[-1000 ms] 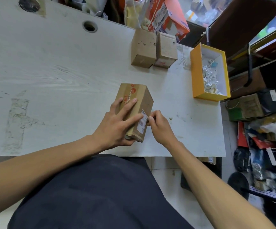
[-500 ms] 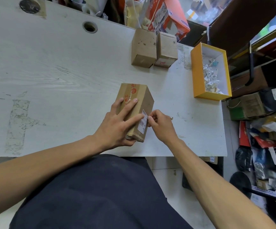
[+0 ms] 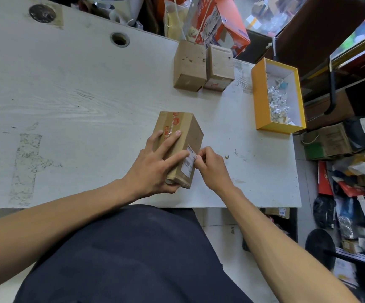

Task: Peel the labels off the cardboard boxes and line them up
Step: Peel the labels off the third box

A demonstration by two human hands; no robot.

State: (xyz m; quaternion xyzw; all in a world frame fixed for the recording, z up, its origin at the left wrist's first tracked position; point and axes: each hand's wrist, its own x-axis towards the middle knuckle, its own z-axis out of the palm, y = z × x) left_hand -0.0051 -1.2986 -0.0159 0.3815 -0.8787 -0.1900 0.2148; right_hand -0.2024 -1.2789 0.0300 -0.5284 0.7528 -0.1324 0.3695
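Note:
A brown cardboard box (image 3: 191, 132) with orange-printed tape lies on the white table (image 3: 79, 101) near its front edge. My left hand (image 3: 155, 167) lies flat over the box top and grips its near end. A white barcode label (image 3: 189, 161) is stuck on the box's right side. My right hand (image 3: 210, 165) pinches the label's upper right edge between thumb and fingers. Two more brown boxes (image 3: 190, 66) (image 3: 219, 68) stand side by side at the table's back, no labels visible on their tops.
A yellow open box (image 3: 260, 101) holding crumpled white paper scraps sits at the table's right side. Cartons and bags crowd the far edge behind the two boxes. Cluttered shelves and packages fill the floor to the right. A cable hole (image 3: 119, 39) lies at the back.
My right hand's fingers have worked slightly up along the label's edge. The left hand and the box stay in place.

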